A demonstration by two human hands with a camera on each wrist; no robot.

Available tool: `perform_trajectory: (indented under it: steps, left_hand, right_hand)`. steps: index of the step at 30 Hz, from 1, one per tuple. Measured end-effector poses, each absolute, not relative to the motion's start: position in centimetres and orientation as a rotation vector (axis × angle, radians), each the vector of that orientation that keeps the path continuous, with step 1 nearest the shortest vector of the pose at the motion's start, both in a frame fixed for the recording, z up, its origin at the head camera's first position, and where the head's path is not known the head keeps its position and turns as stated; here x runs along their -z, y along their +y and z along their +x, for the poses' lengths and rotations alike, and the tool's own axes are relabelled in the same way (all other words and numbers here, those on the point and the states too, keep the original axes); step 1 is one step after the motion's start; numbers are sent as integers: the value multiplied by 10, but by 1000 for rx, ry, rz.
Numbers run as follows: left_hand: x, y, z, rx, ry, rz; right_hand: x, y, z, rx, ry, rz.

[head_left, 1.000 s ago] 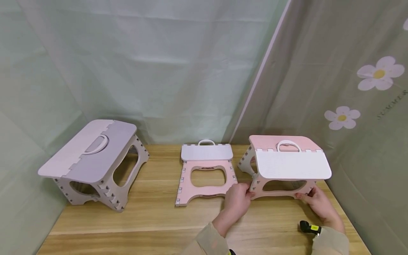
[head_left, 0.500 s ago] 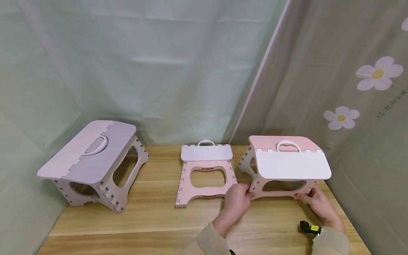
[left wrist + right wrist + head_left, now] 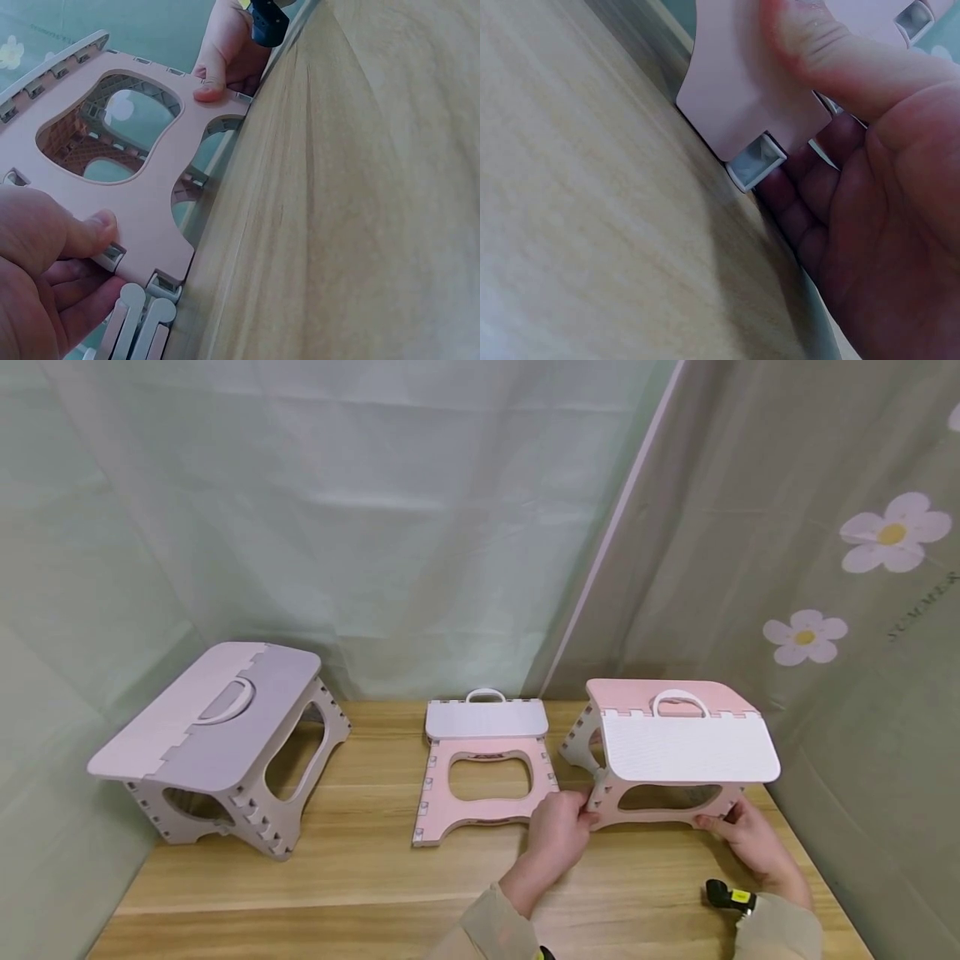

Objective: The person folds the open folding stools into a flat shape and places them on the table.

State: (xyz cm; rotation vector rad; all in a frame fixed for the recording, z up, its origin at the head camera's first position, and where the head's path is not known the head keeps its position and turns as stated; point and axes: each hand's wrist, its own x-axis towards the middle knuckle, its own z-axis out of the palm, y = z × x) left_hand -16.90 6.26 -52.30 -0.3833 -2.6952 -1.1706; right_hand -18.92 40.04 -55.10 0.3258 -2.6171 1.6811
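An unfolded pink and white folding stool (image 3: pixel 690 747) stands upright at the right of the table. My left hand (image 3: pixel 559 831) grips its near left leg low down, thumb on the pink front panel (image 3: pixel 154 225) and fingers behind the edge. At the near right leg, my right hand (image 3: pixel 753 843) pinches the panel's lower corner in the same way; in the right wrist view its thumb (image 3: pixel 810 37) lies on the pink face and the fingers curl behind. Just left of my left hand, a folded pink and white folding stool (image 3: pixel 487 722) lies on the table.
An unfolded grey and pale folding stool (image 3: pixel 217 718) stands at the left of the wooden table (image 3: pixel 360 877). Pale green curtain (image 3: pixel 390 527) hangs behind and along both sides, flower-printed on the right. A black strap end (image 3: pixel 727 896) sticks out by the right wrist.
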Motion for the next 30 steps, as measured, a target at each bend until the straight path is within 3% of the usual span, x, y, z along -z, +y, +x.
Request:
perform_trajectory:
  steps: [30]
  left_hand:
    - [523,64,-170,1148,-2707,-385]
  right_hand:
    - [550,401,-188,-1633,-2661,313]
